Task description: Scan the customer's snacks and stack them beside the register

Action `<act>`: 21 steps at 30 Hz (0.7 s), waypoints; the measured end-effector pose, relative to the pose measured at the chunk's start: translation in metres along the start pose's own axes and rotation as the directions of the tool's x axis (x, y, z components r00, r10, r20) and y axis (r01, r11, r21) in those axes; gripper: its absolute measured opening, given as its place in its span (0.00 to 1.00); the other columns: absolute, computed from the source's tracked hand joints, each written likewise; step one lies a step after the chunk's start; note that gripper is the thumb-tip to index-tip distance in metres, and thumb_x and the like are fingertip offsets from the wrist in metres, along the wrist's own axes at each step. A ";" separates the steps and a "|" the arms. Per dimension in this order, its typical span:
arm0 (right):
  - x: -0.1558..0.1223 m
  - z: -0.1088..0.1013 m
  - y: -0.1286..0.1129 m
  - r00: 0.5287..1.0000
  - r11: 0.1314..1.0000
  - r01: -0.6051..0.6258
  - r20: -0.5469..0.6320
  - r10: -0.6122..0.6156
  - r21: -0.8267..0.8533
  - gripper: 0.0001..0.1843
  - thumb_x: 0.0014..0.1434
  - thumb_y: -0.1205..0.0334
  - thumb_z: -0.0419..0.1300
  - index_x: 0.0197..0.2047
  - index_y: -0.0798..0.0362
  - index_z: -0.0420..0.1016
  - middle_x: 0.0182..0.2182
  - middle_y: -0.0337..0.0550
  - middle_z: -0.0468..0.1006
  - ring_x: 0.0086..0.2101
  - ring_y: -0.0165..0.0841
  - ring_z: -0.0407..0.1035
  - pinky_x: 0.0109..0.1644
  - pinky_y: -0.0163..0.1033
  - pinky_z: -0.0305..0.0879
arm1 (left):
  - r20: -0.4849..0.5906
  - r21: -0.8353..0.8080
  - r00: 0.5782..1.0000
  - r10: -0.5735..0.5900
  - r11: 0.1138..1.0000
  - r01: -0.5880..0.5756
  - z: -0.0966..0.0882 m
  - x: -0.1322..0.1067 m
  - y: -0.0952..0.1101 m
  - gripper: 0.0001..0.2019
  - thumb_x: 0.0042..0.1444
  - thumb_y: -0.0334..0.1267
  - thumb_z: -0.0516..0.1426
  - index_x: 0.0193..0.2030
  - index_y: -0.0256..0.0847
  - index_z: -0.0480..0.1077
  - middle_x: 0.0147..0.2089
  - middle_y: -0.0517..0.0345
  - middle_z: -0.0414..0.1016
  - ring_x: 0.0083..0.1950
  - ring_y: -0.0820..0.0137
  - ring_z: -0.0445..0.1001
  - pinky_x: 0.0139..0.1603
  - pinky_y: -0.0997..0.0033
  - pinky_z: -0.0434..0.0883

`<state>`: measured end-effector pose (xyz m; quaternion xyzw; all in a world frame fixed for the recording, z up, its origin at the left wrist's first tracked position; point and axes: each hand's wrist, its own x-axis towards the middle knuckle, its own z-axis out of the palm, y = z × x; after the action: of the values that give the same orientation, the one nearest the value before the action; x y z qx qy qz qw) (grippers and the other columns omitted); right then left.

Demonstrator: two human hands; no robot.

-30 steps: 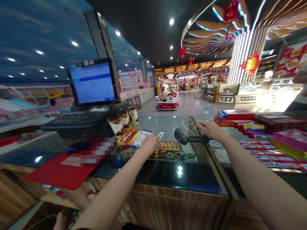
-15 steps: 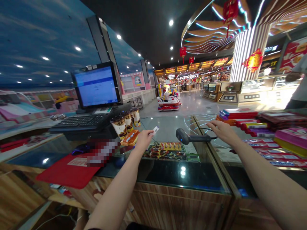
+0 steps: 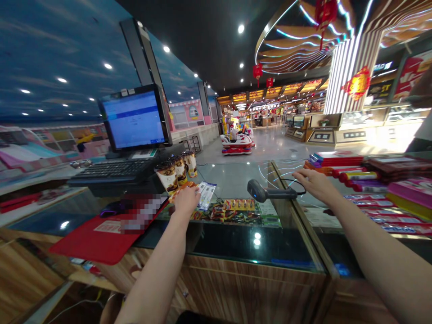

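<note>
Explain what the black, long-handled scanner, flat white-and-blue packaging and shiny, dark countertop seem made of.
Black scanner: probably hard plastic, satin; smooth, with soft highlights.
Flat packaging: perhaps smooth plastic film, from its pale sheen; paper is possible.
Dark countertop: likely polished glass; lights reflect in it, goods seem visible through it.

On the left are one monitor [image 3: 137, 120], one keyboard [image 3: 106, 171], one mouse [image 3: 112, 209], one red mat [image 3: 83, 238] and three cups [image 3: 180, 171], then at least one orange packet [image 3: 174, 194] and white-and-blue packet [image 3: 207, 196], two hands [image 3: 185, 201], one scanner [image 3: 275, 194] and three far red lanterns [image 3: 257, 70].
</note>
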<state>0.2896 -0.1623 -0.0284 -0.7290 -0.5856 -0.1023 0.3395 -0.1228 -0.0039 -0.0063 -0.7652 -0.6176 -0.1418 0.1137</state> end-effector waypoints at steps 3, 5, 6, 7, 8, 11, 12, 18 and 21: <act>0.000 0.000 0.001 1.000 1.000 -0.008 -0.001 0.008 -0.015 0.20 0.64 0.48 0.48 0.41 0.48 0.78 0.38 0.44 0.81 0.36 0.39 0.73 0.38 0.38 0.62 | 0.012 0.012 1.000 0.011 1.000 -0.011 -0.003 -0.003 0.003 0.20 0.59 0.44 0.50 0.54 0.47 0.74 0.53 0.46 0.75 0.54 0.53 0.73 0.52 0.54 0.69; 0.000 0.000 0.002 1.000 1.000 -0.016 0.007 0.016 -0.015 0.20 0.63 0.48 0.49 0.41 0.48 0.78 0.38 0.44 0.81 0.36 0.39 0.74 0.38 0.37 0.62 | 0.025 0.004 1.000 0.011 1.000 -0.011 -0.004 -0.004 0.004 0.20 0.58 0.44 0.50 0.54 0.46 0.73 0.54 0.45 0.73 0.54 0.53 0.72 0.53 0.54 0.69; 0.001 0.000 0.002 1.000 1.000 -0.018 0.010 0.018 -0.014 0.20 0.63 0.49 0.49 0.42 0.48 0.78 0.38 0.44 0.81 0.37 0.39 0.74 0.39 0.37 0.62 | 0.032 0.004 0.999 0.011 1.000 -0.011 -0.005 -0.005 0.005 0.21 0.58 0.44 0.50 0.55 0.45 0.73 0.55 0.44 0.72 0.55 0.53 0.71 0.53 0.55 0.69; 0.001 0.000 0.002 1.000 1.000 -0.020 0.013 0.020 -0.014 0.19 0.63 0.49 0.49 0.42 0.48 0.78 0.38 0.44 0.81 0.38 0.39 0.74 0.39 0.37 0.62 | 0.036 0.009 0.999 0.009 1.000 -0.010 -0.006 -0.006 0.006 0.21 0.58 0.44 0.50 0.55 0.45 0.73 0.55 0.43 0.71 0.56 0.53 0.71 0.53 0.54 0.69; 0.001 -0.001 0.002 1.000 1.000 -0.024 0.014 0.025 -0.016 0.19 0.63 0.49 0.49 0.42 0.48 0.78 0.38 0.44 0.81 0.38 0.39 0.74 0.39 0.37 0.62 | 0.037 0.021 0.999 0.007 1.000 -0.008 -0.007 -0.007 0.007 0.21 0.58 0.45 0.50 0.56 0.45 0.73 0.55 0.43 0.71 0.56 0.52 0.70 0.53 0.54 0.69; 0.000 -0.002 0.001 0.999 0.999 -0.048 0.019 0.049 -0.024 0.20 0.63 0.49 0.49 0.43 0.48 0.78 0.38 0.44 0.81 0.38 0.40 0.74 0.39 0.37 0.63 | 0.022 0.068 1.000 -0.004 0.998 0.003 -0.010 -0.009 0.009 0.21 0.58 0.46 0.50 0.53 0.46 0.75 0.54 0.42 0.71 0.58 0.50 0.67 0.54 0.51 0.67; 0.000 -0.003 0.000 0.998 0.998 -0.057 0.022 0.058 -0.024 0.20 0.63 0.49 0.49 0.43 0.48 0.78 0.38 0.45 0.81 0.38 0.40 0.74 0.39 0.37 0.63 | 0.017 0.078 1.000 -0.006 0.997 0.005 -0.010 -0.010 0.009 0.20 0.59 0.46 0.49 0.52 0.46 0.75 0.54 0.42 0.71 0.58 0.49 0.66 0.54 0.50 0.67; 0.001 -0.005 -0.003 0.999 0.998 -0.052 0.014 0.052 -0.020 0.19 0.64 0.51 0.49 0.42 0.49 0.79 0.38 0.45 0.81 0.38 0.40 0.74 0.40 0.38 0.63 | 0.016 0.085 1.000 -0.003 0.996 0.002 -0.009 -0.008 0.008 0.21 0.60 0.44 0.46 0.52 0.44 0.75 0.53 0.41 0.72 0.56 0.49 0.68 0.53 0.49 0.67; 0.001 -0.004 0.000 0.998 0.998 -0.053 0.017 0.054 -0.030 0.19 0.64 0.51 0.49 0.43 0.48 0.79 0.38 0.45 0.81 0.39 0.40 0.74 0.40 0.39 0.63 | -0.021 0.084 1.000 0.020 0.996 -0.019 -0.012 -0.007 0.011 0.21 0.61 0.43 0.46 0.55 0.43 0.73 0.53 0.42 0.73 0.55 0.50 0.69 0.53 0.51 0.67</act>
<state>0.2913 -0.1640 -0.0245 -0.7502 -0.5672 -0.0954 0.3263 -0.1141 -0.0173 0.0026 -0.7641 -0.6142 -0.1232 0.1539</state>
